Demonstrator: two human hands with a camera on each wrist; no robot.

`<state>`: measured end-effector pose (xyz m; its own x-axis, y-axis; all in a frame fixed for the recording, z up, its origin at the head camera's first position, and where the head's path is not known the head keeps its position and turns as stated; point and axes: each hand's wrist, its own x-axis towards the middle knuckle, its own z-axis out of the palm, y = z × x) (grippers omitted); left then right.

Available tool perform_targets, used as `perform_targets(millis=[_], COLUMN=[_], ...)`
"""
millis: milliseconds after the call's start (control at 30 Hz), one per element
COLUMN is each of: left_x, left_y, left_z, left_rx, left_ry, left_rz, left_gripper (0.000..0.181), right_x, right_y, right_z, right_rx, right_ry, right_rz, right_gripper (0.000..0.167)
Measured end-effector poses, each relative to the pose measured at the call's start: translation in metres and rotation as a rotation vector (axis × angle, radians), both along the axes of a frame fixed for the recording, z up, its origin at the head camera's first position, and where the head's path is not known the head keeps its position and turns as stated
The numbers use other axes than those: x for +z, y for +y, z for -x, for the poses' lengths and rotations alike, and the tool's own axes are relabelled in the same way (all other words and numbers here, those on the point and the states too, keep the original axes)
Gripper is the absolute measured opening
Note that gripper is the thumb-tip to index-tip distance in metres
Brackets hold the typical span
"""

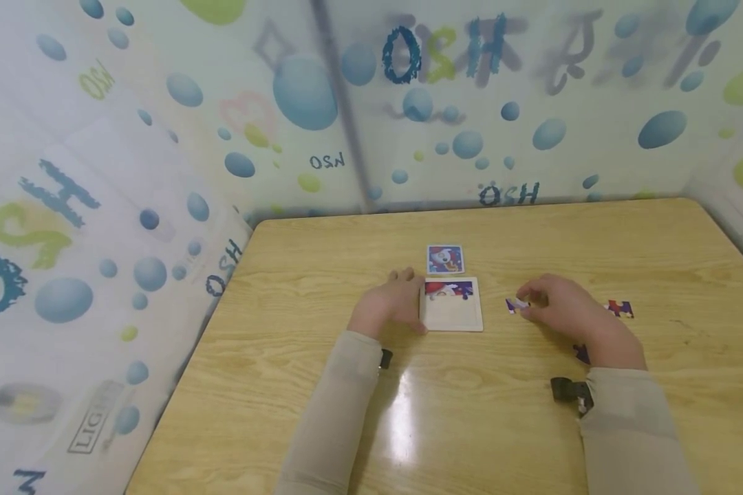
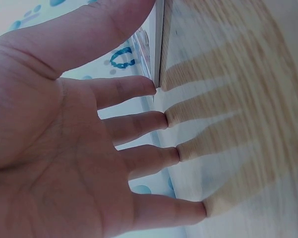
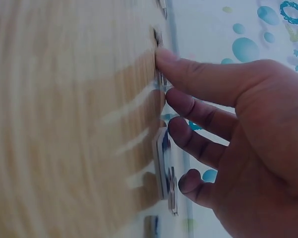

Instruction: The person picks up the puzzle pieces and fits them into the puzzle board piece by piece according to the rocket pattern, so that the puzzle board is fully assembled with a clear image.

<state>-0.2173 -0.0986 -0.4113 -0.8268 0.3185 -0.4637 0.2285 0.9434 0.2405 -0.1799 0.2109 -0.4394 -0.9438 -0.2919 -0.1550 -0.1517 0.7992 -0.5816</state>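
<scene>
- Taking the puzzle tray (image 1: 452, 317) as our clock centre in the head view, it lies flat on the tabletop (image 1: 470, 419), a fitted strip (image 1: 438, 289) along its 12 o'clock side and bare board below.
- At 9 o'clock we see the left hand (image 1: 396, 300), fingers straight and spread, touching the tray's edge, probably to keep it from sliding.
- At 3 o'clock the right hand (image 1: 560, 311) curls its fingers over a white-and-purple piece (image 1: 511, 306); we judge that thumb and forefinger pinch it by the edge, leaving its picture upward.
- Just beyond the tray at 12 o'clock sits the picture card (image 1: 446, 259), likely put there as an easy reference.
- Loose pieces lie out towards 3 and 4 o'clock, perhaps for the right hand's easy reach: the red-and-purple piece (image 1: 620, 309) is partly covered by that hand, the dark piece (image 1: 581, 353) by its wrist.
- We cannot tell whether the pinched piece is lifted; the right wrist view shows pieces only edge-on.
</scene>
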Motion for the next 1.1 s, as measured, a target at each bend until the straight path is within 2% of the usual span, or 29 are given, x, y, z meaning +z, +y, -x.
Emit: perform_targets(millis=[267, 567, 800, 933, 1100], left_x=[-0.002, 0.004, 0.004, 0.003, 0.005], left_y=[0.0, 0.001, -0.001, -0.001, -0.001], left_z=[0.0, -0.003, -0.003, -0.002, 0.0], left_rx=[-0.002, -0.001, 0.001, -0.005, -0.012], left_ry=[0.002, 0.009, 0.014, 0.012, -0.002], left_rz=[-0.005, 0.006, 0.01, 0.0, -0.002], left_gripper=[0.108, 0.108, 0.108, 0.108, 0.107], right_x=[-0.001, 0.006, 0.008, 0.006, 0.001], right_y=[-0.003, -0.017, -0.048, -0.071, -0.099], right_z=[0.002, 0.003, 0.009, 0.014, 0.022], right_rx=[-0.011, -0.02, 0.034, 0.07, 0.11], right_ry=[-0.032, -0.037, 0.003, -0.01, 0.014], right_rz=[0.023, 0.057, 0.073, 0.077, 0.07], right_gripper=[0.039, 0.033, 0.028, 0.026, 0.023])
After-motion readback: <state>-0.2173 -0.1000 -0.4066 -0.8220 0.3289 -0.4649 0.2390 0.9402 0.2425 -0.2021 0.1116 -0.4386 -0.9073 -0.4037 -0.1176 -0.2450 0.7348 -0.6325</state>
